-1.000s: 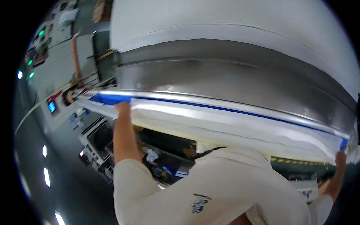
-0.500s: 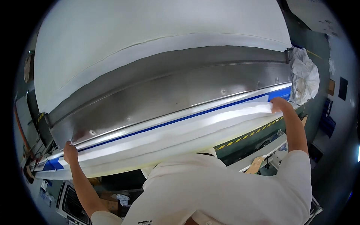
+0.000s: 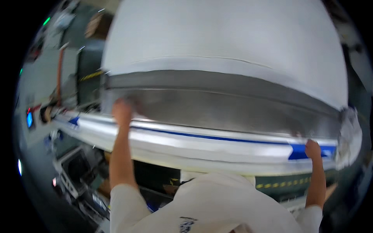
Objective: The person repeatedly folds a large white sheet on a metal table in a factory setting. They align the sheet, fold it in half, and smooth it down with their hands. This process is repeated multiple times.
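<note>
Grey machinery (image 3: 74,171) and small lit indicator lamps (image 3: 29,118) at left.

Single view only: head cam, left unit of a side-by-side pair, worn on the person's head. Faces fwd and down over the wearer's own chest and shoulders, which fill 6 o'clock. Wide fisheye; straight edges bow toward the rim, black corners outside the circle. Very close range: large white roll (image 3: 225,42) fills 12 o'clock, metal trough (image 3: 233,105) across centre. Left hand (image 3: 121,110) at 9 o'clock of centre, right hand (image 3: 312,149) toward 4 o'clock. Floor and equipment visible at 8 o'clock. No second view supplied, so no overlap to report.
</note>
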Tool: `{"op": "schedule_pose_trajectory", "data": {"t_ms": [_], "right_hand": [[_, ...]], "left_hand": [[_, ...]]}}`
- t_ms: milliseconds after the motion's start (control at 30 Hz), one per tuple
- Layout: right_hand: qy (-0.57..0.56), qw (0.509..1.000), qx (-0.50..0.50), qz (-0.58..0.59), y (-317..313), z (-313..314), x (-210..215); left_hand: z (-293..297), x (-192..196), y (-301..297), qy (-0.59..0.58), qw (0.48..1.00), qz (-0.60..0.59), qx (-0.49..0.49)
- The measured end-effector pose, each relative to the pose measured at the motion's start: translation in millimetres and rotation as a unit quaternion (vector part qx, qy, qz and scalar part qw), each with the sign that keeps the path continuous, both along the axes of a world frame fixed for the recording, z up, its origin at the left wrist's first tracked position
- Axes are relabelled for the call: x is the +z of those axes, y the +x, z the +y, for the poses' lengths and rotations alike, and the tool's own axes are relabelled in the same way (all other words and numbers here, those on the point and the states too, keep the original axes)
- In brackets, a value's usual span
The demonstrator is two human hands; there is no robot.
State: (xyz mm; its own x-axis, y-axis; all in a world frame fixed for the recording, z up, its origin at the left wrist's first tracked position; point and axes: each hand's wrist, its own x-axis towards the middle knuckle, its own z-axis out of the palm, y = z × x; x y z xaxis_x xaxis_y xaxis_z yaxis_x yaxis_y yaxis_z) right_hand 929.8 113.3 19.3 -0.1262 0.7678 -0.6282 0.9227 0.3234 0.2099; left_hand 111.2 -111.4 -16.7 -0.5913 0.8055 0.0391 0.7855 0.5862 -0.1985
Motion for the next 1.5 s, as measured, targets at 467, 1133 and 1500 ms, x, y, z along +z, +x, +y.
{"op": "schedule_pose_trajectory", "data": {"t_ms": [467, 1133, 1500], "right_hand": [[-0.081, 0.889, 0.202, 0.404, -566.7, 56.7, 47.1], [-0.028, 0.798, 0.245, 0.55, -855.2, 66.5, -1.0], [0.025, 0.791, 0.249, 0.559, -849.8, 67.7, -4.6]], "left_hand": [[75.5, -17.7, 26.5, 0.274, 0.957, -0.09, -0.036], [78.6, -12.9, 14.4, 0.278, 0.946, -0.164, -0.01], [120.0, 9.2, -95.5, 0.336, 0.94, -0.004, -0.056]]}}
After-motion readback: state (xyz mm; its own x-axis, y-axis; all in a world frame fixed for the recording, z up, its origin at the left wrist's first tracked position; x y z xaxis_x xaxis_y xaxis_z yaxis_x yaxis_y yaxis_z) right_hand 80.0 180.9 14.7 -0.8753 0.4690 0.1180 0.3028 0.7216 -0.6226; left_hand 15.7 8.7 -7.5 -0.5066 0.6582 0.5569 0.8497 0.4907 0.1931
